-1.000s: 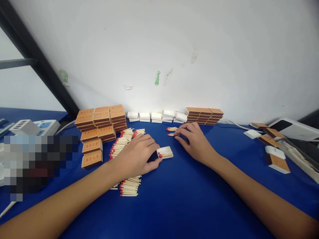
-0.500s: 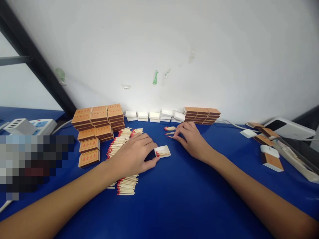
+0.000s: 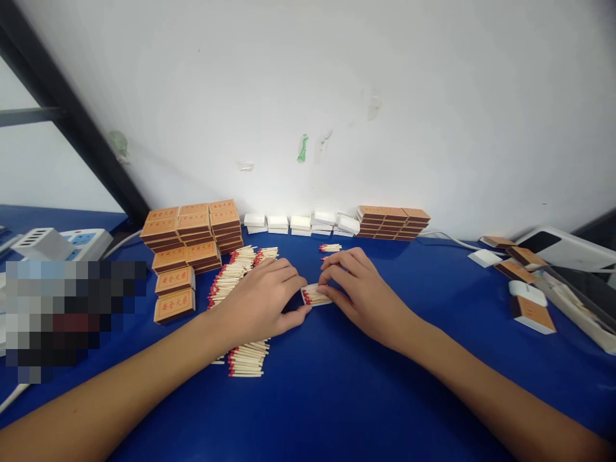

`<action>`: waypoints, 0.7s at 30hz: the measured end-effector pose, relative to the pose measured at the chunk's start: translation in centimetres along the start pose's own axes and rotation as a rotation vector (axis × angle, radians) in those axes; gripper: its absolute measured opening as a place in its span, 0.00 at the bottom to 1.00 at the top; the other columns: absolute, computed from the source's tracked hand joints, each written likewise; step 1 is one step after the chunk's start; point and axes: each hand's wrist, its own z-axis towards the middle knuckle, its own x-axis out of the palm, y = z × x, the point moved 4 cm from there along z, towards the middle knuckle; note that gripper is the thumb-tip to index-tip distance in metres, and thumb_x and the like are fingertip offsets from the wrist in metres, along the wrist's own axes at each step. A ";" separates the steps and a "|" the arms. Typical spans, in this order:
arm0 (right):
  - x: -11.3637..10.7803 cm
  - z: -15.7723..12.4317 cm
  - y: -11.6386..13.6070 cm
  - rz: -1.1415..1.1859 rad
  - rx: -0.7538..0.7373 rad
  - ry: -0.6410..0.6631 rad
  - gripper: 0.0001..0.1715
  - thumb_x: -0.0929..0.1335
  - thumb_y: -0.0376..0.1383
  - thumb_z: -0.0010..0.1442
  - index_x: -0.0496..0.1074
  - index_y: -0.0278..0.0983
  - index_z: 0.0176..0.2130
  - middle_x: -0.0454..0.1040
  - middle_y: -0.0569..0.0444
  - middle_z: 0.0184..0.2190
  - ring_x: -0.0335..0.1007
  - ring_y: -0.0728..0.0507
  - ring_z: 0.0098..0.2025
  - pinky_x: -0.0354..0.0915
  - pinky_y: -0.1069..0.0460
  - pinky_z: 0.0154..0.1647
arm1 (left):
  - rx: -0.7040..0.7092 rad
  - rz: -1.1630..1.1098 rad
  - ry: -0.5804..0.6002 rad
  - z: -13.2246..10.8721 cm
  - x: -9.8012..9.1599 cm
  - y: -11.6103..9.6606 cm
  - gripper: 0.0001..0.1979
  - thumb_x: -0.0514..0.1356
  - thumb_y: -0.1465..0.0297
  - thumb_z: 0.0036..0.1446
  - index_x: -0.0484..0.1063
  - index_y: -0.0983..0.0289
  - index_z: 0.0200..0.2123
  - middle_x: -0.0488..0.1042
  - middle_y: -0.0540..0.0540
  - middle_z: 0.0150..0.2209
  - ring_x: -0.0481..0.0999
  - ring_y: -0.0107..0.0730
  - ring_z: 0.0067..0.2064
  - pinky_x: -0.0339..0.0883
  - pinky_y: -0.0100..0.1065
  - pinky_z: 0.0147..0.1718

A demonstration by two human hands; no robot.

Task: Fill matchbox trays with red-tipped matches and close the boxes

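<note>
A small white matchbox tray (image 3: 328, 302) lies on the blue table with several red-tipped matches (image 3: 312, 296) inside. My left hand (image 3: 269, 298) steadies its left end between thumb and fingers. My right hand (image 3: 359, 289) is over the tray's right part, thumb and fingertips pinched down at the matches; what sits between the fingertips is mostly hidden. Beyond that hand lies a small group of loose matches (image 3: 330, 248). A large pile of matches (image 3: 248, 359) spreads under and beside my left hand and forearm.
Orange matchboxes (image 3: 174, 305) are stacked at the left, and another matchbox stack (image 3: 392, 221) stands by the wall. Between them sit several white trays (image 3: 301, 223). At the right lie loose matchboxes (image 3: 533, 314), a white earphone case (image 3: 528, 293) and a white device (image 3: 572, 247). A power strip (image 3: 91, 242) is far left.
My right hand has moved from the loose matches beyond the tray, left and nearer, down to the tray. More matches show in the tray. My left hand still holds its end.
</note>
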 end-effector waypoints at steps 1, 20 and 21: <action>-0.3 0.0 -0.3 0.018 0.001 0.008 0.04 0.67 0.36 0.72 0.72 0.40 0.42 0.74 0.46 0.49 0.65 0.36 0.56 0.66 0.37 0.56 | -0.004 0.001 0.008 0.0 0.0 0.0 0.11 0.61 0.63 0.67 0.78 0.65 0.44 0.78 0.58 0.39 0.76 0.43 0.46 0.70 0.45 0.50; 0.0 0.2 -3.7 0.155 0.156 -0.024 0.09 0.66 0.42 0.71 0.76 0.42 0.43 0.76 0.47 0.42 0.67 0.37 0.47 0.68 0.40 0.47 | -0.018 0.007 0.043 -0.2 -0.1 0.2 0.12 0.61 0.63 0.67 0.78 0.65 0.45 0.78 0.58 0.40 0.76 0.44 0.47 0.70 0.46 0.51; 0.0 0.3 -4.3 0.100 0.154 -0.083 0.09 0.66 0.41 0.71 0.76 0.42 0.45 0.76 0.47 0.43 0.67 0.36 0.47 0.68 0.39 0.48 | -0.018 0.007 0.043 -0.2 -0.1 0.2 0.12 0.61 0.63 0.67 0.78 0.65 0.45 0.78 0.58 0.40 0.76 0.44 0.47 0.70 0.46 0.51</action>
